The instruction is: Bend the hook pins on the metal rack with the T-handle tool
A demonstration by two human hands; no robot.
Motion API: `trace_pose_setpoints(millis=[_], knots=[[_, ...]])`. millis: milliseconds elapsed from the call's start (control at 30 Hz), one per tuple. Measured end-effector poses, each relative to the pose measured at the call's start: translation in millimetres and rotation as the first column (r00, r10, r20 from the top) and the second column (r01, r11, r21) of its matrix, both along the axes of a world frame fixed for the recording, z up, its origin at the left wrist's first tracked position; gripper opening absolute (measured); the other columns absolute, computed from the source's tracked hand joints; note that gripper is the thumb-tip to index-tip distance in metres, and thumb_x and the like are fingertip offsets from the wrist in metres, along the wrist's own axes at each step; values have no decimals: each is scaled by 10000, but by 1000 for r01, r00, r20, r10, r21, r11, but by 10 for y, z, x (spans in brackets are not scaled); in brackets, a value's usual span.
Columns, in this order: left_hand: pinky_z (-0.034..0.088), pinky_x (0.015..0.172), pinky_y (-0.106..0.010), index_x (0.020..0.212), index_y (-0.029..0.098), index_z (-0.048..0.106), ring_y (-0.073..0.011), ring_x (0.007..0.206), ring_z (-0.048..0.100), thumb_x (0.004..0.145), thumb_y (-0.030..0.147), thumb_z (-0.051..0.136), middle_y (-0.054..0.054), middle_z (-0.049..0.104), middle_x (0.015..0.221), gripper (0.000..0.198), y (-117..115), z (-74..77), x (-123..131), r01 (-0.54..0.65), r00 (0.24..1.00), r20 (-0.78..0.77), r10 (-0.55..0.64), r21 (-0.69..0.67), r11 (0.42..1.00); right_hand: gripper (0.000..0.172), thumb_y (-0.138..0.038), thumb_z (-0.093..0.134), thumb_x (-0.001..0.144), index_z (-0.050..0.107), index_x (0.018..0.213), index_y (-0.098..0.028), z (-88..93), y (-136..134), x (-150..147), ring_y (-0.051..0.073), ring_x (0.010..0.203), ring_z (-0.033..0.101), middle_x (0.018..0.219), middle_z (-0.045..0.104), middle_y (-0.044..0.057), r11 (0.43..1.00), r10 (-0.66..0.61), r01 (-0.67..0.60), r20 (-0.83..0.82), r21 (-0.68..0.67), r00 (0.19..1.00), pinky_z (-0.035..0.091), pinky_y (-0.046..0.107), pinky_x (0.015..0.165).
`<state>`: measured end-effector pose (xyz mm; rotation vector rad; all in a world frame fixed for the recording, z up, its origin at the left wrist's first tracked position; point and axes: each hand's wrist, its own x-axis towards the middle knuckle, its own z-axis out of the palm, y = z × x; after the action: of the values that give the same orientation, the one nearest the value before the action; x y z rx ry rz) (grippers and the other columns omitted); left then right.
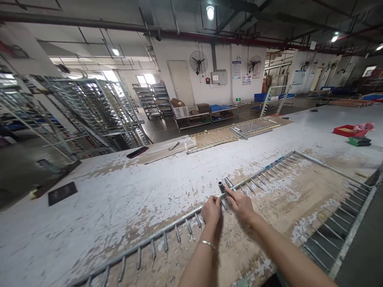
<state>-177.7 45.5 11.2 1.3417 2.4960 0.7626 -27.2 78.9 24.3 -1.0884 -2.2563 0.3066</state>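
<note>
Right hand (241,203) gripping metal tube (221,186), open end up, axis seemingly upright, left hand (211,210) pinching rail (182,220)

Both bare forearms reach forward in front of the person, converging until the two hands sit just beside each other. The left forearm (195,266) rises steeply to the left hand (211,210), knuckles up, fingers curled into a tight pinch. The right forearm (283,244) slants in from the side, its wrist (254,219) nearly straight; I see the right hand (241,204) back upward, fingers closed and pointing toward the left one.
</note>
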Motion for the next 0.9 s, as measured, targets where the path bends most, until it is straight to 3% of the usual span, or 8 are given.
trace_pose_setpoints(millis=[133, 300, 467, 633, 800, 900], knots=[[343, 628, -266, 868, 248, 697, -215, 815, 656, 881, 405, 511, -52, 737, 867, 244, 6, -17, 0, -3, 1000, -1, 3, 4, 1000, 443, -264, 373, 992, 450, 1429, -263, 9, -26, 9, 185, 913, 656, 1120, 697, 80, 998, 5, 1, -95, 67, 995, 476, 251, 784], [340, 631, -266, 877, 239, 696, -213, 825, 654, 879, 397, 518, -56, 736, 879, 239, 12, -24, -6, -7, 1000, 14, 7, 14, 1000, 430, -245, 471, 955, 510, 1377, -311, -8, 17, 49, 185, 844, 666, 967, 731, 36, 1000, 11, -8, 114, -29, 993, 469, 234, 711], [327, 615, -266, 865, 249, 696, -210, 813, 656, 881, 398, 520, -42, 737, 861, 231, -2, 0, -3, -13, 999, 32, 12, 17, 1000, 445, -266, 375, 995, 438, 1435, -261, 34, 45, 24, 188, 969, 648, 1154, 685, 79, 998, 20, -16, -73, 57, 997, 473, 255, 808], [334, 625, -260, 882, 240, 705, -199, 835, 655, 877, 399, 531, -46, 739, 891, 236, -25, 40, 0, 6, 999, 43, -6, 3, 1000, 415, -235, 477, 947, 538, 1354, -288, -15, 55, -21, 190, 882, 674, 1033, 735, 43, 1000, 6, -5, 54, -17, 999, 485, 240, 734], [341, 634, -254, 875, 244, 704, -190, 838, 652, 875, 403, 536, -39, 737, 890, 232, -32, 45, 5, 9, 999, 44, -9, 11, 1000, 443, -267, 385, 987, 455, 1425, -258, 42, 76, 11, 194, 983, 650, 1174, 684, 83, 998, -4, 11, -104, 64, 995, 484, 261, 820], [343, 639, -253, 866, 249, 706, -192, 829, 648, 873, 399, 537, -36, 737, 880, 226, -36, 30, 1, 16, 999, 40, -16, 16, 1000, 427, -249, 448, 956, 520, 1375, -288, 70, 85, 41, 201, 884, 677, 1045, 733, 60, 1000, -8, 8, 36, -1, 999, 495, 261, 747]])
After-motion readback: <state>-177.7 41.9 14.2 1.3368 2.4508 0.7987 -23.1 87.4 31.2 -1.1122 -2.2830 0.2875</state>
